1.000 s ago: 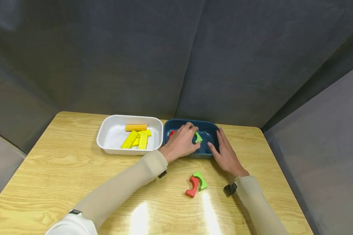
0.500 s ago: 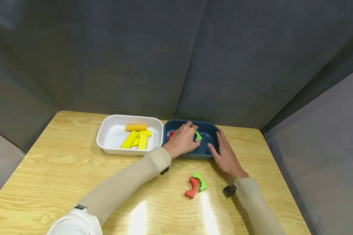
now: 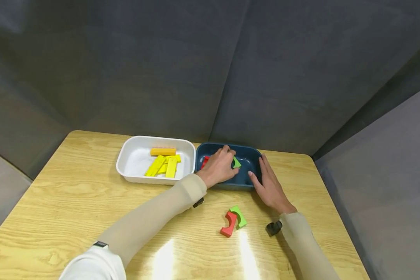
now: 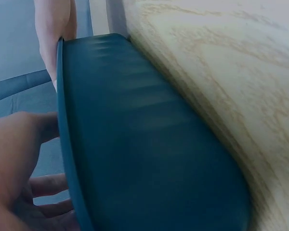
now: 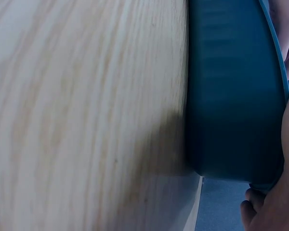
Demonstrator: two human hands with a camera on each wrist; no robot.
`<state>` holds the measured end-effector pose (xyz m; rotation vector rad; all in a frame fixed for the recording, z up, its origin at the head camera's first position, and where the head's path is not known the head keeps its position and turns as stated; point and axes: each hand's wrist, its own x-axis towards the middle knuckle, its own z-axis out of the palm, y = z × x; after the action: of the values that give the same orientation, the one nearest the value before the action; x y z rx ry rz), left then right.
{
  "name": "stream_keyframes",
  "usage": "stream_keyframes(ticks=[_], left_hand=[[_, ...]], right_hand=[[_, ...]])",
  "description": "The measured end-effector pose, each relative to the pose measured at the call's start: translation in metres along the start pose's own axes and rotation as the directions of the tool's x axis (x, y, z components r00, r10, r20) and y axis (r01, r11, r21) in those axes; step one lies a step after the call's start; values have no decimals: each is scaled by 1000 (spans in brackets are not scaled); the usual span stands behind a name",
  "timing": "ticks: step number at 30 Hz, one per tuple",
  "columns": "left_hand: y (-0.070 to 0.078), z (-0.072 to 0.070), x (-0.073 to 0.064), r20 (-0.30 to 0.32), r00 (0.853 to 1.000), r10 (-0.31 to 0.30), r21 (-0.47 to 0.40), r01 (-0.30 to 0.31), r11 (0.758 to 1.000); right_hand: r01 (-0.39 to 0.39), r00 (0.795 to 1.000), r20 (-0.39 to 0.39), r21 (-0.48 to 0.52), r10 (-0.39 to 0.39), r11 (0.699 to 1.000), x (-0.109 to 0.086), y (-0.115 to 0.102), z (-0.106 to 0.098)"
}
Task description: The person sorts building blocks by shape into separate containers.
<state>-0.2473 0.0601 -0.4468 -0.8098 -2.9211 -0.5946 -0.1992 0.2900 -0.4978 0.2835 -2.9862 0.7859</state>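
Note:
My left hand reaches down into the dark blue tray. Its thumb and fingers pinch a green arch-shaped block there; the hand covers part of it. Just left of that hand a red block shows partly inside the same tray. At the tray's right end, my right hand holds the rim, thumb on the inner side and fingers along the outside. In the left wrist view the tray's front wall hides what the left fingers touch. The right wrist view shows the right hand around the tray's corner.
A white tray with several yellow blocks and an orange-yellow block stands beside the blue tray's left end. In front, a red arch block and a green arch block lie on the wooden table.
Both hands keep nearly the same places at the blue tray. The left forearm has shifted slightly to the right. The blocks have not visibly moved.

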Motion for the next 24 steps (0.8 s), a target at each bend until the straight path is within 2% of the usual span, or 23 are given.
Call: stream_keyframes(ticks=[12,24], left_hand=[[0,4,3,8,1000,-6,13,6,1000],[-2,6,2,14,999,34,63,-35,997]], right_hand=[[0,1000,1,4,0,1000,0,-1,0],[2,1000,-1,4,-2,1000,1,-1,0]])
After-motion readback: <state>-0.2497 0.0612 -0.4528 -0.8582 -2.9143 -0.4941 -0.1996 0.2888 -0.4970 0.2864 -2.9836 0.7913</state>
